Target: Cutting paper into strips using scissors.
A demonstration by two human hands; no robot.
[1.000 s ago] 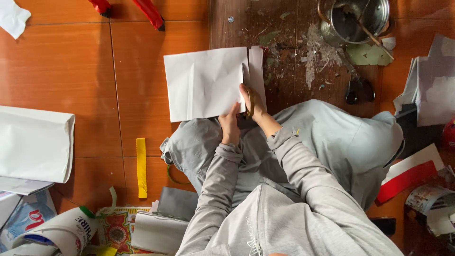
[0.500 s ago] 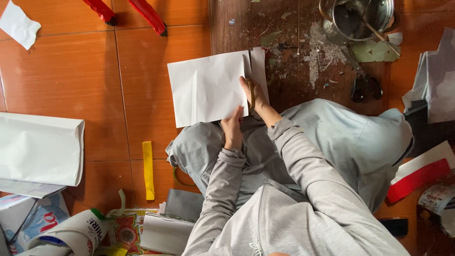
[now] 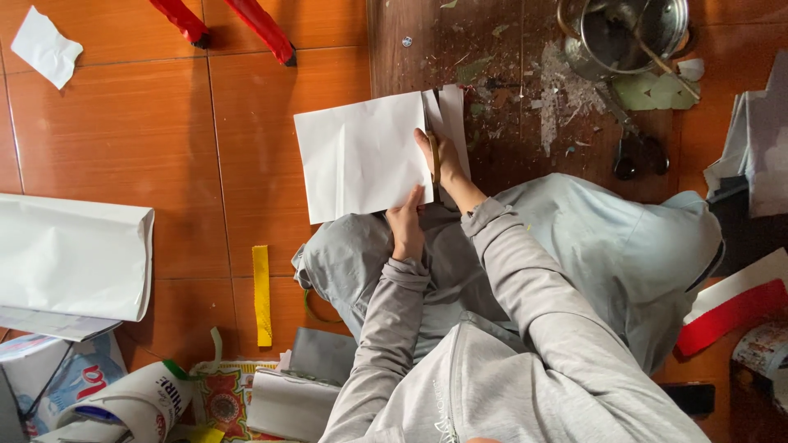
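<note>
I sit on the floor with a white sheet of paper held above my knees. My left hand pinches its lower edge near the right corner. Along the sheet's right side, where a narrow folded flap stands up, my right hand presses a thin brownish tool. What kind of tool it is cannot be made out. Both grey sleeves reach forward from the bottom of the head view.
A dark wooden board strewn with scraps lies ahead, with a metal pot and scissors to its right. Red strips lie at the top, a yellow strip and large white sheets on the left.
The view has drifted down and to the right. The hands keep almost the same hold on the sheet, and my right hand has edged slightly along its right side.
</note>
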